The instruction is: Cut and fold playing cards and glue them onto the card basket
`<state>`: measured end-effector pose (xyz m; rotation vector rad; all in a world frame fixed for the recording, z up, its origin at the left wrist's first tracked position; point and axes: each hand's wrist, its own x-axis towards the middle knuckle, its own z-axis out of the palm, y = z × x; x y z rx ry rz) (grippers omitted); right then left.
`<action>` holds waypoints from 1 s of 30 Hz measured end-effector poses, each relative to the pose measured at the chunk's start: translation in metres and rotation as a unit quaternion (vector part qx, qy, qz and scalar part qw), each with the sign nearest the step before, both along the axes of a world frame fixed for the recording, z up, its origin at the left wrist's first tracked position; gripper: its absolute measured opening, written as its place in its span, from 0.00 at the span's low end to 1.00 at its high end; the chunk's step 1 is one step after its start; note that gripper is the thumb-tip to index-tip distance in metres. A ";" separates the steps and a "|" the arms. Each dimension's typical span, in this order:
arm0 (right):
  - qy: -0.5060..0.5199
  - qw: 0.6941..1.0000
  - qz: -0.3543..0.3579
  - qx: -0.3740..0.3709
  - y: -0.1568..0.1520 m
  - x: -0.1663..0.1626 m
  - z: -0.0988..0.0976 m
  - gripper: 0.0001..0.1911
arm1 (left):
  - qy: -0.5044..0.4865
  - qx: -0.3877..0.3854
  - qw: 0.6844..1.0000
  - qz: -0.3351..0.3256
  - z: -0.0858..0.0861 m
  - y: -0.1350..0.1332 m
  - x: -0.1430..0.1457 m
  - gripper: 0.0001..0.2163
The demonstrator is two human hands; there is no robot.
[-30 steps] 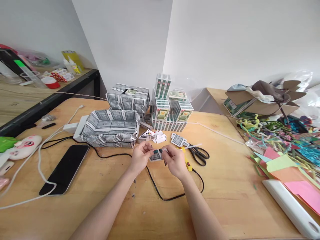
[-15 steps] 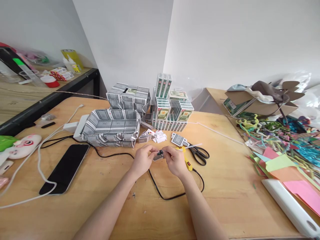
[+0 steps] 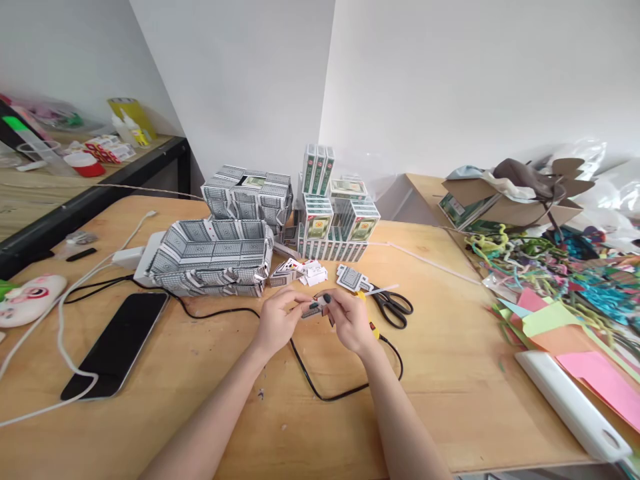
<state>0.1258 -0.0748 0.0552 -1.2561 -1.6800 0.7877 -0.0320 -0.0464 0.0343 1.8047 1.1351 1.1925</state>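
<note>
My left hand (image 3: pixel 279 321) and my right hand (image 3: pixel 353 323) meet over the middle of the table, both pinching a small playing card (image 3: pixel 311 313) with a grey patterned back. Its white face shows between the fingertips, and the fingers hide much of it. Just beyond lie folded playing cards (image 3: pixel 285 272) and white card scraps (image 3: pixel 314 272). A yellow glue gun (image 3: pixel 375 329), mostly covered by my right hand, has a glue stick (image 3: pixel 383 289) at its back. Black-handled scissors (image 3: pixel 393 308) rest to the right, beside several grey-backed cards (image 3: pixel 351 277).
At the back left stand an open tray made of cards (image 3: pixel 220 252) and a closed card box (image 3: pixel 247 197). Stacked card packs (image 3: pixel 333 250) are right of them. A phone (image 3: pixel 117 343) and cables lie left; coloured paper (image 3: pixel 555 327) and a white tool (image 3: pixel 570 403) lie right.
The fingers have shifted on the small card, and more of its white face shows now. The view has turned slightly right, so the surroundings appear further left.
</note>
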 end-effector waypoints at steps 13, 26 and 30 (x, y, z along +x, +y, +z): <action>0.083 0.994 -0.050 -0.048 0.005 0.001 -0.008 0.10 | 0.038 0.034 0.998 -0.019 -0.001 -0.001 0.001 0.07; 0.023 0.937 -0.346 -0.046 0.020 0.054 -0.014 0.29 | 0.116 0.123 0.972 0.165 -0.014 0.015 -0.017 0.10; -0.076 0.961 -0.266 -0.021 0.031 0.036 -0.013 0.18 | 0.103 0.107 0.974 0.170 -0.015 0.016 -0.016 0.09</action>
